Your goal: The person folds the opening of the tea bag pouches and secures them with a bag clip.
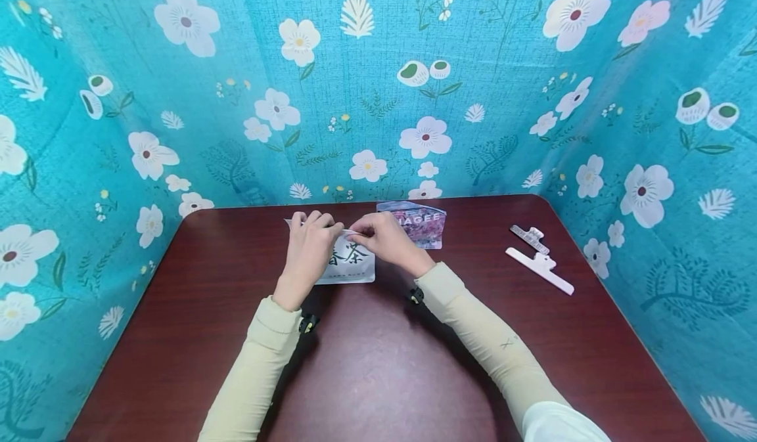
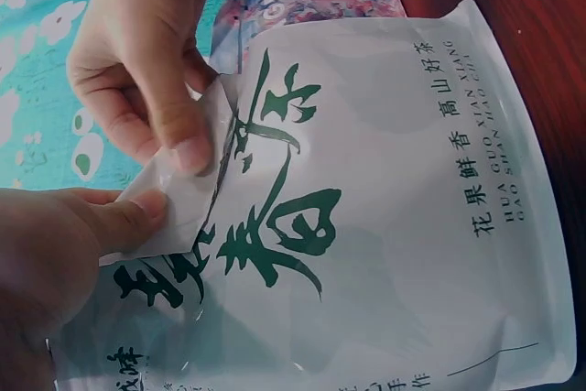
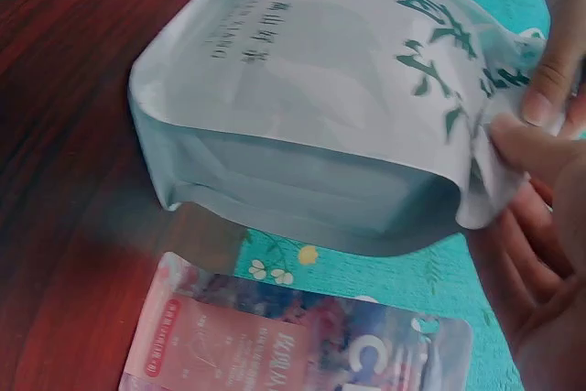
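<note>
A white tea pouch [image 1: 355, 272] with large green characters stands on the table, its top edge folded over toward the front. My left hand [image 1: 312, 243] lies over the left part of the fold, thumb pressing the flap [image 2: 174, 203] in the left wrist view. From the other side my right hand [image 1: 391, 240] pinches the same fold between thumb and fingers, close beside the left thumb. In the right wrist view, the pouch's side gusset [image 3: 320, 185] bulges out below the right hand [image 3: 540, 217]. The left hand covers much of the pouch in the head view.
Just behind the right hand is a pink and purple printed pouch [image 1: 430, 230]. Two sealing clips lie at the table's right: a clear-grey one [image 1: 529, 237] and a longer white one [image 1: 541, 271]. A turquoise flowered cloth [image 1: 367, 100] hangs along the table's back and sides.
</note>
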`<state>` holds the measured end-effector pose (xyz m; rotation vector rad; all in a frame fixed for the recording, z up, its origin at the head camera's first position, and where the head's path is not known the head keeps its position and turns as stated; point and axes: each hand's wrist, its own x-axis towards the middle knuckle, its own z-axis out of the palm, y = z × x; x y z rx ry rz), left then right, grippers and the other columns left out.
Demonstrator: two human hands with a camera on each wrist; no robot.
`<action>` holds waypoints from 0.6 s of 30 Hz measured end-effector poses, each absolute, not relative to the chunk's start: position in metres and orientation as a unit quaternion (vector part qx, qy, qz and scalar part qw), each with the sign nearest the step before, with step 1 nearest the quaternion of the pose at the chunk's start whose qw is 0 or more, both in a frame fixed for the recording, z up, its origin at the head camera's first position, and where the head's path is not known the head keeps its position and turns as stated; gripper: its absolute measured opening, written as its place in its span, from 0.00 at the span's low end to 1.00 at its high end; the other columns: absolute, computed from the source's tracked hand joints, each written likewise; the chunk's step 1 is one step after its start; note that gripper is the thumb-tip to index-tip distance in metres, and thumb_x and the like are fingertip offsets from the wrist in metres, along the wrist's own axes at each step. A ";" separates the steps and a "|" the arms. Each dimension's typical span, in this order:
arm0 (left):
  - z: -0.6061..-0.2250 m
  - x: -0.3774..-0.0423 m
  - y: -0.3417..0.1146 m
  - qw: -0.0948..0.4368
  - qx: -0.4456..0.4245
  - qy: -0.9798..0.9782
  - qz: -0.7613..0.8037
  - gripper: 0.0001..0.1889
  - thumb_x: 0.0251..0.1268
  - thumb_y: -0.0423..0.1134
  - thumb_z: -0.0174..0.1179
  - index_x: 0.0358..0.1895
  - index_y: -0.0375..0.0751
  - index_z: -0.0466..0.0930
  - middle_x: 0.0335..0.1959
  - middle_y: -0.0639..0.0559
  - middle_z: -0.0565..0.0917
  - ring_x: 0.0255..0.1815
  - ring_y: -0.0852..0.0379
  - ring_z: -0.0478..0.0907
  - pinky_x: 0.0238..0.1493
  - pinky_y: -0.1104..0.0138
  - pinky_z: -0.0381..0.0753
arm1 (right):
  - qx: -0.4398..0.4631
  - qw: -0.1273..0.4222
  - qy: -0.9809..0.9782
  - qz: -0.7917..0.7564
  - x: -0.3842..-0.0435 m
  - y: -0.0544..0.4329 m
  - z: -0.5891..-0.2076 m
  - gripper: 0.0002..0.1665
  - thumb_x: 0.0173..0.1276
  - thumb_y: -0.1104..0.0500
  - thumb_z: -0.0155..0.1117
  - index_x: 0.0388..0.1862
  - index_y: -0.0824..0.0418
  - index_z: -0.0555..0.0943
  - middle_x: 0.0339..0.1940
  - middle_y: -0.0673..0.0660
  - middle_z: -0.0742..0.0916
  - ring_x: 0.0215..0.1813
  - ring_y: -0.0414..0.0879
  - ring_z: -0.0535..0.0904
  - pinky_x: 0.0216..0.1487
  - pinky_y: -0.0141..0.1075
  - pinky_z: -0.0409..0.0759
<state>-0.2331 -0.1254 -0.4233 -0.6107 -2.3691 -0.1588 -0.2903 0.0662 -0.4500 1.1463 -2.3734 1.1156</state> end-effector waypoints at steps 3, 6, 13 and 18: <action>-0.423 -0.235 -0.126 0.347 -0.237 -0.905 -0.065 0.05 0.64 0.31 0.68 0.37 0.46 0.91 0.30 0.49 0.85 0.38 0.47 0.79 0.45 0.50 0.68 | 0.394 0.133 -0.820 0.394 -0.289 0.067 -0.445 0.07 0.67 0.60 0.72 0.43 0.59 0.91 0.36 0.52 0.91 0.36 0.37 0.84 0.39 0.30 0.82; -0.424 -0.235 -0.126 0.356 -0.235 -0.902 -0.066 0.06 0.65 0.30 0.67 0.38 0.45 0.91 0.30 0.48 0.84 0.38 0.46 0.78 0.45 0.49 0.68 | 0.403 0.142 -0.809 0.404 -0.288 0.065 -0.442 0.08 0.69 0.61 0.70 0.46 0.60 0.90 0.40 0.53 0.91 0.39 0.39 0.86 0.43 0.31 0.84; -0.426 -0.236 -0.127 0.368 -0.234 -0.898 -0.066 0.06 0.64 0.30 0.67 0.36 0.45 0.91 0.29 0.48 0.84 0.36 0.47 0.79 0.44 0.50 0.68 | 0.424 0.210 -0.801 0.367 -0.285 0.059 -0.443 0.06 0.70 0.64 0.68 0.42 0.62 0.89 0.37 0.53 0.89 0.37 0.40 0.84 0.41 0.32 0.81; -0.427 -0.237 -0.127 0.370 -0.238 -0.895 -0.074 0.05 0.63 0.30 0.67 0.36 0.44 0.91 0.28 0.48 0.86 0.36 0.47 0.80 0.44 0.51 0.70 | 0.424 0.243 -0.798 0.352 -0.283 0.058 -0.449 0.06 0.71 0.65 0.67 0.42 0.64 0.89 0.36 0.54 0.89 0.36 0.41 0.84 0.39 0.34 0.80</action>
